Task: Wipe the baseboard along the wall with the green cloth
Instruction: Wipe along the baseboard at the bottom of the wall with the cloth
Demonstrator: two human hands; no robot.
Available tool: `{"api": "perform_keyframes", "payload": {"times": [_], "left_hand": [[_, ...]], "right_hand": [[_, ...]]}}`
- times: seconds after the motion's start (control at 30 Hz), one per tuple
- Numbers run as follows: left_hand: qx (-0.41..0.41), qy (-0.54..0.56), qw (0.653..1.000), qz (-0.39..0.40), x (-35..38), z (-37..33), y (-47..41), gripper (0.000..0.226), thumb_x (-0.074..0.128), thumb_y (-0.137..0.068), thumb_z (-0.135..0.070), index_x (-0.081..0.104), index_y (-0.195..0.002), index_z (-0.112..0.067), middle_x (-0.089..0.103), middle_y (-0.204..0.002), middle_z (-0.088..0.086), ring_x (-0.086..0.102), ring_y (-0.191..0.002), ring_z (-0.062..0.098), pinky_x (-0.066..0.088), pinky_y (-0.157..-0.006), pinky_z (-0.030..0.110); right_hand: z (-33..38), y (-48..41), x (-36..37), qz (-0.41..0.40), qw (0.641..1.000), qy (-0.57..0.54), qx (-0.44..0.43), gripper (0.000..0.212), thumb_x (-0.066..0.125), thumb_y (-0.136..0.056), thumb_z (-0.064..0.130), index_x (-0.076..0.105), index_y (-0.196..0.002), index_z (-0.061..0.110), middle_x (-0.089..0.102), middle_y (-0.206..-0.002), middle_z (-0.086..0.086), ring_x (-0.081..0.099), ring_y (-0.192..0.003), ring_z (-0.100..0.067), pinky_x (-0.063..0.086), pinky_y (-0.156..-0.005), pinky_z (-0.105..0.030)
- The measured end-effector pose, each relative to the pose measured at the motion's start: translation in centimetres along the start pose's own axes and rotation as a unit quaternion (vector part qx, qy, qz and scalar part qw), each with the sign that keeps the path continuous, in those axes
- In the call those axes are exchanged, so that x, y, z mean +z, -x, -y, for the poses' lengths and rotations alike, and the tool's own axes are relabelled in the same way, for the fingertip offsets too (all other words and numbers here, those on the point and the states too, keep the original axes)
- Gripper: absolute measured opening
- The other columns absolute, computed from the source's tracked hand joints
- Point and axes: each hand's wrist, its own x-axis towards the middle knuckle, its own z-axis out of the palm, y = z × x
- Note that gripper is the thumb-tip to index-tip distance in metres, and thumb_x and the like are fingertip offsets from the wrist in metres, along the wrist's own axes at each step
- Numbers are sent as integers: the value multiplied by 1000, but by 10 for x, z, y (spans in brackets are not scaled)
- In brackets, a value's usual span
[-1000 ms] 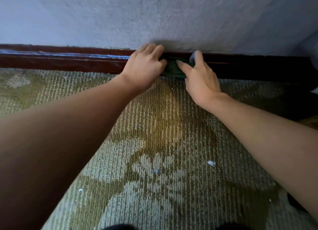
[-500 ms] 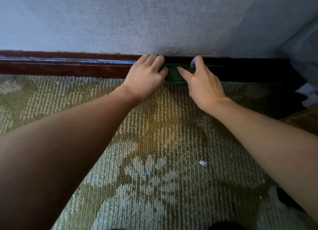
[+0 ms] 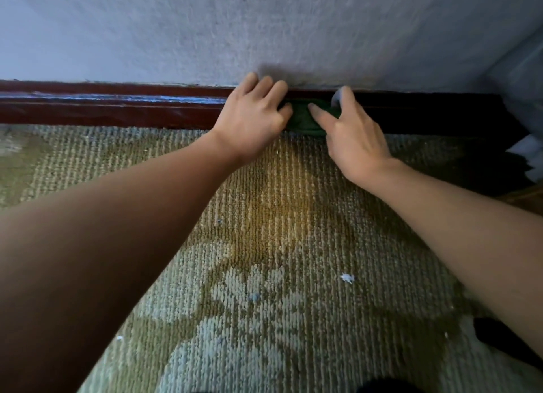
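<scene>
Hands meet at the upper middle of the frame, both on a folded dark green cloth [image 3: 302, 122] that lies flat against the front of a glossy, dark reddish-brown wooden baseboard [image 3: 117, 107], just above the carpet line. The left hand [image 3: 252, 119] sits at the cloth's left end: its fingers curl over the top edge of the baseboard where it meets the wall, and its thumb presses on the cloth, which runs out of sight under the palm. The right hand [image 3: 352, 137] clamps the cloth's right end, with the thumb laid along the front of the cloth and the forefinger hooked over the top. A small pale patch shows at that fingertip; what it is cannot be made out.

Both bare forearms reach in from the lower corners. A pale grey textured wall [image 3: 264, 25] fills the upper part of the frame. Below the baseboard spreads a looped olive-and-cream carpet with a floral pattern [image 3: 264, 216], with a small white fleck [image 3: 346, 278] on it at lower right of centre. A dark shape [image 3: 505, 342] lies at the lower right edge.
</scene>
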Motion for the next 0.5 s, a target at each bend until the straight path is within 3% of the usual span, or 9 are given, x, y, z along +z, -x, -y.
{"api": "perform_keyframes", "payload": {"times": [0.2,0.37,0.5], "left_hand": [[-26,22,999,39,-5,10,16,32,41,-78,-10,72,-84,-10,63,-77,10,62,-70,26,48,-69,29],[-92,50,992,72,-14,13,26,33,39,-74,-5,70,-82,2,60,-77,23,60,-70,34,48,-71,37],[-77,49,993,76,-19,14,41,26,43,-75,-2,69,-79,0,59,-73,20,59,-70,32,46,-69,37]], "right_hand": [[21,-4,4,25,998,-56,-9,30,32,-97,41,35,-113,15,41,-93,-1,43,-78,-21,27,-64,-33],[39,-5,2,40,996,-73,3,37,32,-97,42,34,-122,13,45,-93,-6,44,-76,-23,26,-63,-33],[45,6,9,84,995,-23,-38,41,30,-98,34,29,-134,14,41,-98,-7,44,-80,-26,26,-60,-33]]}}
